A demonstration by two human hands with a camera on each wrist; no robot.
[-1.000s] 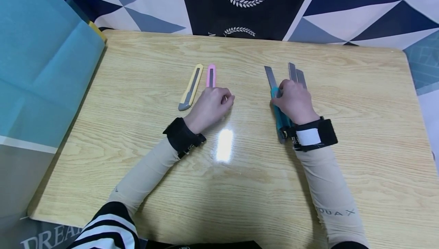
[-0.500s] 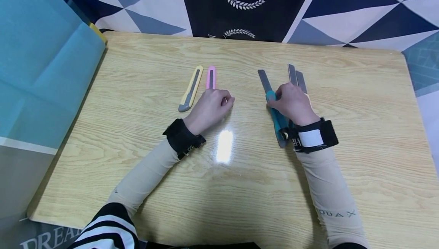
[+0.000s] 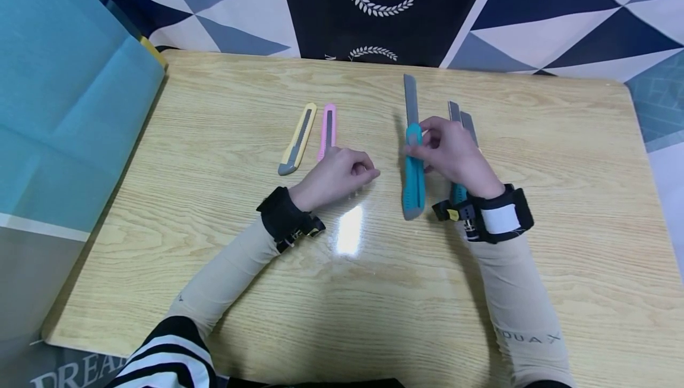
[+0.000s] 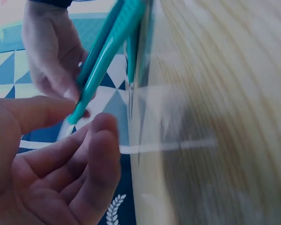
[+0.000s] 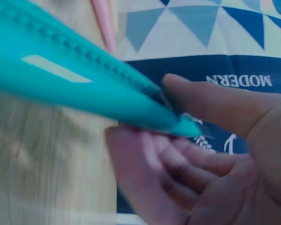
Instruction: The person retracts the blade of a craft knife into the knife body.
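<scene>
My right hand (image 3: pixel 458 153) pinches a teal utility knife (image 3: pixel 414 192) between thumb and fingers, its long grey blade (image 3: pixel 410 98) pointing to the far side. A shadow beside the knife suggests it is lifted off the table. In the right wrist view the teal handle (image 5: pixel 75 89) crosses between the thumb and the fingers. My left hand (image 3: pixel 338 177) rests loosely curled on the table and holds nothing. It covers the near end of a pink utility knife (image 3: pixel 328 129). A yellow utility knife (image 3: pixel 297 141) with a grey end lies to the left of it.
Under and beyond the right hand lie more knives; their extended blades (image 3: pixel 468 123) and part of a teal handle (image 3: pixel 458 193) show. The wooden table (image 3: pixel 374 305) meets a patterned cloth (image 3: pixel 534 19) behind. A blue covered surface (image 3: pixel 69 109) stands at the left.
My right hand has drawn the teal knife left, away from the other knives, raised it and turned it straighter. My left hand has shifted slightly to the right and nearer.
</scene>
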